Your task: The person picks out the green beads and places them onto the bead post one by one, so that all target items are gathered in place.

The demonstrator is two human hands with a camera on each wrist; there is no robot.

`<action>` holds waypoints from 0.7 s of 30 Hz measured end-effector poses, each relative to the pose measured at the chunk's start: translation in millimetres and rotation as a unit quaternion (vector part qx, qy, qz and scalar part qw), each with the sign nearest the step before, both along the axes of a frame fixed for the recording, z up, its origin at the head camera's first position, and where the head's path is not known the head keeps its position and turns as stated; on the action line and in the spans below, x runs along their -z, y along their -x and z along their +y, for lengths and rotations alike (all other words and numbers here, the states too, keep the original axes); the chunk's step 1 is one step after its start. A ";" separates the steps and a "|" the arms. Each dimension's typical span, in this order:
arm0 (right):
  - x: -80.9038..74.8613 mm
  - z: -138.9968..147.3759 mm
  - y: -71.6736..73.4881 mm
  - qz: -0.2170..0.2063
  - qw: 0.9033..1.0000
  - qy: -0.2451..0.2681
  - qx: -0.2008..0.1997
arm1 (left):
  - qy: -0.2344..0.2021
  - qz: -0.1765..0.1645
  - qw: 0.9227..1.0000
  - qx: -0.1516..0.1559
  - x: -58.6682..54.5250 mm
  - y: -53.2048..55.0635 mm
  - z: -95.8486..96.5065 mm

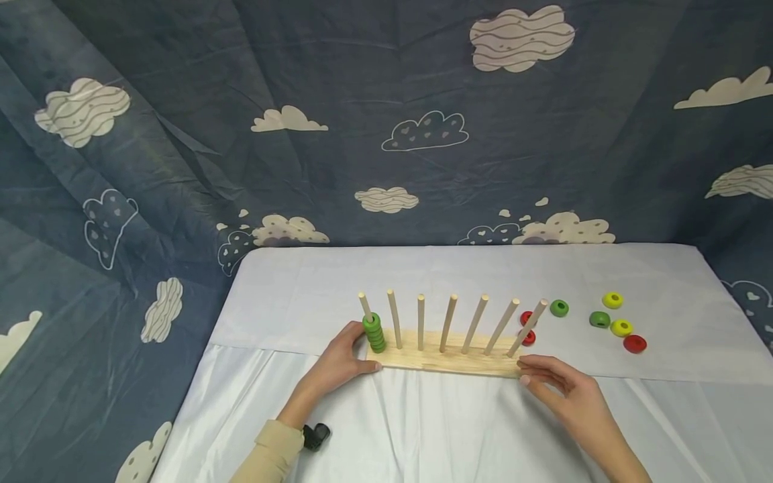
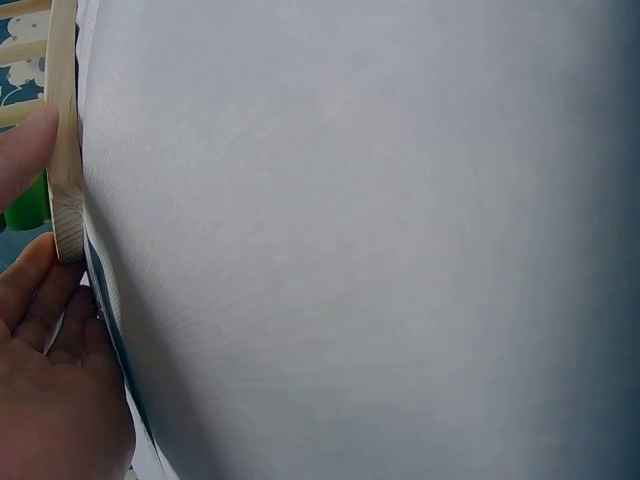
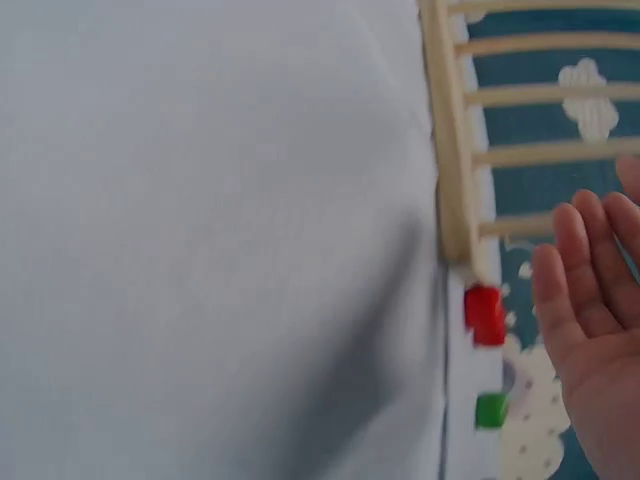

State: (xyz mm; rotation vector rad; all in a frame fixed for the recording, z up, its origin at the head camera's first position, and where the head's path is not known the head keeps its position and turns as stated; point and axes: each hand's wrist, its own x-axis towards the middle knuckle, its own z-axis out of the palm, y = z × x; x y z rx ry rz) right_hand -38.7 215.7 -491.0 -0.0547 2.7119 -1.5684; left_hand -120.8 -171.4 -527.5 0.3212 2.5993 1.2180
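A wooden base [image 1: 447,363] with several upright pegs lies across the table. Stacked on its leftmost peg are several green rings [image 1: 374,333]. My left hand [image 1: 337,360] grips the left end of the base, thumb at the front edge and fingers round the end; the left wrist view shows the thumb and fingers about that end [image 2: 67,215]. My right hand [image 1: 564,390] is beside the right end, fingers extended. In the right wrist view, the right hand [image 3: 605,320] has straight fingers and appears apart from the base [image 3: 452,150]. Nothing shows in its grasp.
Two red rings [image 1: 528,339] lie behind the base's right end. Farther right are a green ring [image 1: 559,308], another green ring [image 1: 600,319], two yellow rings [image 1: 621,327] and a red ring [image 1: 635,344]. A dark cloud-patterned cloth [image 1: 362,154] hangs behind the white-covered table [image 1: 290,288].
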 end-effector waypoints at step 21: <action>22.1 82.5 33.9 0.049 0.981 -0.090 0.167 | -0.005 -0.005 1.000 -0.005 0.9 0.8 -0.4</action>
